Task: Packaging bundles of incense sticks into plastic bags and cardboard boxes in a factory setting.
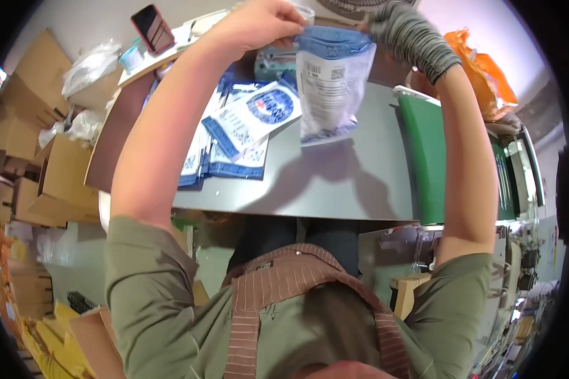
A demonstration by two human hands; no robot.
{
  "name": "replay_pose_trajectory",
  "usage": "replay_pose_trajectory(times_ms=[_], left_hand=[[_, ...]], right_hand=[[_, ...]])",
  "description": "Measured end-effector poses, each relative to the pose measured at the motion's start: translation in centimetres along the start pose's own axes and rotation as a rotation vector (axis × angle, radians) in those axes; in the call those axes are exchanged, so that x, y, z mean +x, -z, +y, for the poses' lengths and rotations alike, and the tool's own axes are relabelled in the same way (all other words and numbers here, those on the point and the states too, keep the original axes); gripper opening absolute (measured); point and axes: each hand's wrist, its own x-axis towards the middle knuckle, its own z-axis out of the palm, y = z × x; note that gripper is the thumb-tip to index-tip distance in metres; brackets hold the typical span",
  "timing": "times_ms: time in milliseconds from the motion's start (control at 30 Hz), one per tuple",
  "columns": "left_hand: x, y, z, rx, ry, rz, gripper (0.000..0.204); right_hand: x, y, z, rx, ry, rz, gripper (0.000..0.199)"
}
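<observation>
A filled white and blue plastic pouch [332, 85] hangs upright over the grey table, its blue top edge uppermost and a printed label facing me. My bare left hand [265, 25] pinches the pouch's upper left corner between thumb and fingers. At the upper right corner is my right hand [401, 35] in a grey knitted glove; its fingers look closed on the pouch edge, though motion blurs them a little. Left of the hanging pouch, a flat white and blue pouch [259, 114] lies on top of a pile of similar pouches [237, 165].
The grey table [291, 189] spans the middle. A green conveyor belt [423, 151] runs along its right side, with an orange bag [480, 76] behind. A phone [152, 29] leans on a shelf at the back left. Cardboard boxes [69, 170] stack up at the left.
</observation>
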Motion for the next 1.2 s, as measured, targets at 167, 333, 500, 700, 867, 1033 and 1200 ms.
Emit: replay_pose_trajectory(times_ms=[167, 333, 500, 700, 867, 1033, 1200], left_hand=[[-2.3, 2.4, -2.1, 0.480, -0.520, 0.299, 0.016], [-10.8, -9.6, -9.4, 0.449, -0.386, -0.589, 0.013], [-16.4, -10.0, -17.6, 0.253, -0.046, -0.573, 0.013], [-16.4, -9.9, -11.6, 0.712, 0.020, -0.619, 0.026], [-15.2, -27.9, 6.5, 0.017, 0.061, -0.937, 0.024], [-12.2, -51.6, 13.1, -0.493, -0.204, -1.158, 0.016], [-7.5, -68.6, 27.2, -0.950, 0.511, -1.404, 0.048]], right_hand=[[-1.5, -5.2, -0.6, 0.084, 0.346, 0.456, 0.017], [-20.0, -8.3, 3.0, 0.214, -0.125, 0.468, 0.017], [-37.1, -10.8, 13.9, 0.056, -0.605, 0.624, 0.019], [-59.8, -7.5, 29.9, -0.242, -1.296, 0.736, 0.026], [-70.0, -3.8, 43.4, -0.561, -1.391, 1.184, 0.040], [-61.5, -2.1, 48.6, -0.472, -1.251, 0.265, 0.078], [-59.9, -3.7, 27.4, -0.152, -1.060, 1.227, 0.025]])
